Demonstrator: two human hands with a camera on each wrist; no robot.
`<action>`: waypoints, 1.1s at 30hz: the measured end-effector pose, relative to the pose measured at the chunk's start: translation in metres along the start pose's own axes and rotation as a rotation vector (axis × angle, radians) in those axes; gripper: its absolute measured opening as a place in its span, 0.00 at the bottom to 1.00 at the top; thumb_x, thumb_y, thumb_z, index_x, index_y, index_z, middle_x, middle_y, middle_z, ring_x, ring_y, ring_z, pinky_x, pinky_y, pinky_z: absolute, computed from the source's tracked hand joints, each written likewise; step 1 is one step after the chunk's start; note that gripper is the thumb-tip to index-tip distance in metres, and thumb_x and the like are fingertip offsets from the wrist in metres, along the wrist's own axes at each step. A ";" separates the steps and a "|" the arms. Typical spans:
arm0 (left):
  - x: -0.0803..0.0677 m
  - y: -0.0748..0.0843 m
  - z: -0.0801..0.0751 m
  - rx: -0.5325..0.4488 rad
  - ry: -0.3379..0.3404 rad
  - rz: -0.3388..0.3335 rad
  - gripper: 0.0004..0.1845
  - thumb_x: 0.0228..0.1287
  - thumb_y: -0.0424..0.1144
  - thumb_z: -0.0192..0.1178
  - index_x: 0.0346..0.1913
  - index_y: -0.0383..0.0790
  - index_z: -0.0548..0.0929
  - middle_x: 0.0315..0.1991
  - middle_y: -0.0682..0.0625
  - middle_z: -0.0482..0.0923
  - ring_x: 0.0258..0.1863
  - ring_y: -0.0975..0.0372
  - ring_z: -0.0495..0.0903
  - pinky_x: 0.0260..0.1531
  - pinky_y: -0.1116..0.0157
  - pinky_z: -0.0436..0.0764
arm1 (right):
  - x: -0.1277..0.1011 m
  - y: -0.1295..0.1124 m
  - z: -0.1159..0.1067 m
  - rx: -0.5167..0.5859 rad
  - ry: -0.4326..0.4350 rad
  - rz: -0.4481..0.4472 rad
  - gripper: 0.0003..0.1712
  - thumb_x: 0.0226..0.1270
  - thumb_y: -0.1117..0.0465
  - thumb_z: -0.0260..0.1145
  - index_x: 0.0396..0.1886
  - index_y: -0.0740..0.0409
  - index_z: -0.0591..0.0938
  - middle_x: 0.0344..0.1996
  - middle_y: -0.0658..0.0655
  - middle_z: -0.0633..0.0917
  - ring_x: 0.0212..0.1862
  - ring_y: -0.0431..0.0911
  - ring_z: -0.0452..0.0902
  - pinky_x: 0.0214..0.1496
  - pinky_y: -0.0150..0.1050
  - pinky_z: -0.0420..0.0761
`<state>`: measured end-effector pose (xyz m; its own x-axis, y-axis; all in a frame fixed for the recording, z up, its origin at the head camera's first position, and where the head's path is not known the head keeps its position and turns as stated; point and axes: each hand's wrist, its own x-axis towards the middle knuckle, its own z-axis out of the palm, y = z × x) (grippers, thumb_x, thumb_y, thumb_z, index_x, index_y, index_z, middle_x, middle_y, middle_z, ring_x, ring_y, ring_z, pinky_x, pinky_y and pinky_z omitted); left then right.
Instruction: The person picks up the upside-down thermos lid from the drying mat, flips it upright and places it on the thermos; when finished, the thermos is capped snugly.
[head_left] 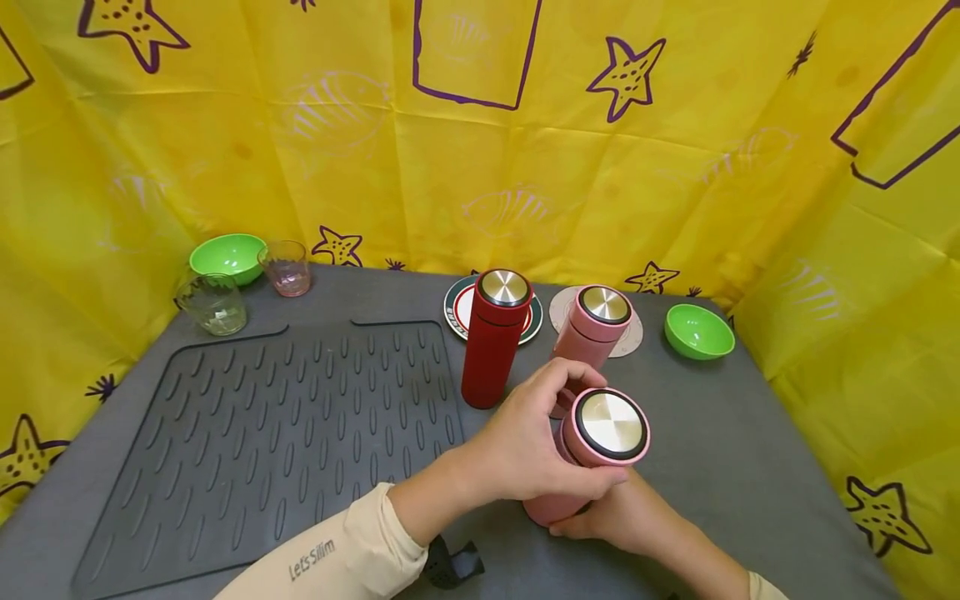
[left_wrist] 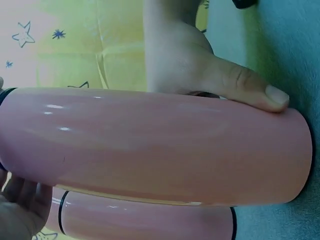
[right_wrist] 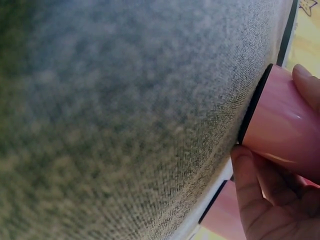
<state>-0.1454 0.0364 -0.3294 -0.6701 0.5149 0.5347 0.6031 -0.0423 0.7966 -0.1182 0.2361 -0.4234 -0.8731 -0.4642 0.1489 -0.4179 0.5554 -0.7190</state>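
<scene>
In the head view a pink thermos flask (head_left: pixel 553 508) with a shiny metal-topped cap stands nearest to me, leaning slightly. My left hand (head_left: pixel 521 442) grips it around the cap, thumb in front and fingers behind. Low on the body, my right hand (head_left: pixel 622 512) holds the same flask, its thumb near the base in the left wrist view. The base appears at or close to the table in the right wrist view; I cannot tell if it touches. Behind it stand a second pink thermos flask (head_left: pixel 588 337), partly hidden, and a red thermos flask (head_left: pixel 492 354).
A dark ribbed mat (head_left: pixel 300 417) covers the left of the grey table. Behind it are a green bowl (head_left: pixel 228 257) and two clear glasses, one pinkish (head_left: pixel 288 271). Two plates (head_left: pixel 532 325) lie behind the flasks. Another green bowl (head_left: pixel 699 332) sits at right.
</scene>
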 end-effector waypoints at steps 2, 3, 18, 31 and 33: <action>0.000 -0.002 -0.002 -0.002 -0.019 0.046 0.35 0.45 0.38 0.76 0.58 0.41 0.71 0.52 0.55 0.75 0.48 0.68 0.75 0.47 0.68 0.78 | 0.001 0.000 0.000 0.014 0.002 -0.004 0.45 0.36 0.50 0.86 0.55 0.55 0.75 0.47 0.43 0.81 0.47 0.40 0.76 0.53 0.38 0.76; 0.000 -0.004 -0.003 -0.001 -0.032 0.063 0.35 0.46 0.37 0.75 0.59 0.41 0.71 0.53 0.55 0.75 0.49 0.68 0.75 0.48 0.68 0.78 | 0.001 0.000 0.000 0.019 0.003 -0.005 0.45 0.36 0.50 0.86 0.56 0.55 0.75 0.47 0.43 0.81 0.47 0.40 0.77 0.53 0.38 0.75; -0.004 -0.001 0.003 -0.022 0.001 -0.039 0.39 0.43 0.38 0.78 0.58 0.47 0.67 0.52 0.57 0.72 0.49 0.67 0.74 0.49 0.68 0.77 | -0.001 0.000 0.000 0.023 0.004 -0.009 0.43 0.35 0.52 0.86 0.53 0.53 0.76 0.45 0.42 0.81 0.46 0.39 0.76 0.51 0.37 0.76; -0.004 0.001 0.005 -0.024 0.035 -0.078 0.47 0.39 0.42 0.82 0.61 0.49 0.62 0.53 0.57 0.66 0.51 0.67 0.71 0.51 0.68 0.75 | -0.001 -0.003 0.001 0.011 -0.010 0.004 0.44 0.36 0.51 0.86 0.55 0.56 0.74 0.47 0.44 0.80 0.46 0.39 0.75 0.50 0.37 0.76; -0.003 0.001 0.006 -0.006 0.056 -0.051 0.42 0.40 0.41 0.81 0.58 0.47 0.66 0.52 0.57 0.69 0.50 0.68 0.72 0.49 0.68 0.77 | -0.001 -0.003 0.000 0.000 -0.002 0.000 0.43 0.35 0.51 0.86 0.53 0.56 0.75 0.46 0.43 0.80 0.45 0.39 0.75 0.50 0.37 0.76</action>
<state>-0.1403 0.0397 -0.3320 -0.7231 0.4677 0.5083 0.5652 -0.0225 0.8247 -0.1165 0.2348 -0.4215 -0.8727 -0.4655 0.1470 -0.4175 0.5555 -0.7192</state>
